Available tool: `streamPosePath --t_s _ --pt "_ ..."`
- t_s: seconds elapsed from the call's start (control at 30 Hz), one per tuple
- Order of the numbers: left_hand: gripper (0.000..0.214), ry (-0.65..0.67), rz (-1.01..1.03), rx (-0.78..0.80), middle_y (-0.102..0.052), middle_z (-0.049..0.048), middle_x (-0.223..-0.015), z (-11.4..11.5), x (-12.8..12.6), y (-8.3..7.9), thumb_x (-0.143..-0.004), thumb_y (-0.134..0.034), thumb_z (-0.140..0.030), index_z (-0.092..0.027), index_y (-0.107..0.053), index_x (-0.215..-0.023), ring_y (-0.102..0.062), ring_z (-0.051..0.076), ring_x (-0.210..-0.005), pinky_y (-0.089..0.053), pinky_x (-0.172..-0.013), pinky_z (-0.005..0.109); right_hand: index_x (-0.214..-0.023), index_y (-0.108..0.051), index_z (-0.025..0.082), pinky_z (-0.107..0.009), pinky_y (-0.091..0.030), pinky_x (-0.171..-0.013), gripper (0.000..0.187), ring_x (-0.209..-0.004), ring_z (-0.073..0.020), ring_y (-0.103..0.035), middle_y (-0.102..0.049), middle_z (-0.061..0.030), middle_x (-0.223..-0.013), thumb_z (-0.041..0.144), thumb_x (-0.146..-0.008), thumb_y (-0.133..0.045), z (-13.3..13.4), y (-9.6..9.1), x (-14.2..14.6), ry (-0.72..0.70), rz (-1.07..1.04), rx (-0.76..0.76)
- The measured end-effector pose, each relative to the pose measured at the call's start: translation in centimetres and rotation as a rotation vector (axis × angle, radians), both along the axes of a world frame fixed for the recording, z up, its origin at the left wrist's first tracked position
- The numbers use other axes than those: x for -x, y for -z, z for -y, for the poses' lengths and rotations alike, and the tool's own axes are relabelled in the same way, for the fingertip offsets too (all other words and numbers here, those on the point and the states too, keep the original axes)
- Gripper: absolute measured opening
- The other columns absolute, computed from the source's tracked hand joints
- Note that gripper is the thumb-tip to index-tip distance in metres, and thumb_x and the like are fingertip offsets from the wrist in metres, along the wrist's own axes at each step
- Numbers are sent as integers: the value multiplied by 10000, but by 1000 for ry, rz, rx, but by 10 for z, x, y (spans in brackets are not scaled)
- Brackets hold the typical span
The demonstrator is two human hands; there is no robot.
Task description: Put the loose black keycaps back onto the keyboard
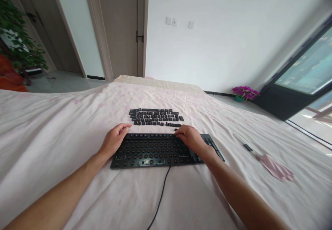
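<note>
A black keyboard lies flat on the bedspread, its main block stripped of keycaps so the bare switches show. The top row and the right-hand number block still carry caps. My left hand rests at the keyboard's far left corner, fingers loosely bent and apart, holding nothing. At the right end of the top row, the fingertips of my right hand are pinched together on a keycap, mostly hidden by the fingers. Beyond the keyboard, loose black keycaps are laid out in several rows.
The cable runs from the keyboard toward me. To the right lie a dark-handled tool with metal wires and a pink cloth. A pale floral bedspread is rumpled underneath. Purple flowers stand beyond the bed.
</note>
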State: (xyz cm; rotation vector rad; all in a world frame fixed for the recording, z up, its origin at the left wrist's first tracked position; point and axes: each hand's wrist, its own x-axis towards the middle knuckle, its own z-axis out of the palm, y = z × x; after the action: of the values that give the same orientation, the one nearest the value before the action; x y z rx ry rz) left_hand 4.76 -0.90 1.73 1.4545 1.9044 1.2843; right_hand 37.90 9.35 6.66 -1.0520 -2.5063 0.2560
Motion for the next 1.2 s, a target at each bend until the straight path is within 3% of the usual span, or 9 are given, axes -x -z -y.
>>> streamPosePath --t_s 0.6,0.87,1.2 --pt "412 1 1 -13 -736 27 -926 0 -1 -2 -833 -489 -504 -222 -700 -1046 -660 214 -813 -485 -719 296 -791 -723 235 -267 -464 -719 209 -783 -168 -643 -710 -2 -833 84 -761 -582 3 0 5 15 -12 24" --pt "398 10 -9 -14 -737 20 -920 0 -1 -1 -841 -489 -491 -230 -702 -1051 -656 210 -810 -476 -713 290 -783 -725 238 -285 -491 -732 185 -782 -172 -653 -711 8 -807 101 -736 -608 -2 5 4 53 -128 87" --pt "387 6 0 -5 -735 19 -920 -1 0 -1 -839 -496 -484 -229 -703 -1043 -654 209 -804 -476 -714 292 -757 -727 228 -291 -513 -764 215 -783 -163 -661 -711 0 -805 74 -746 -578 -1 -1 5 -36 -138 105"
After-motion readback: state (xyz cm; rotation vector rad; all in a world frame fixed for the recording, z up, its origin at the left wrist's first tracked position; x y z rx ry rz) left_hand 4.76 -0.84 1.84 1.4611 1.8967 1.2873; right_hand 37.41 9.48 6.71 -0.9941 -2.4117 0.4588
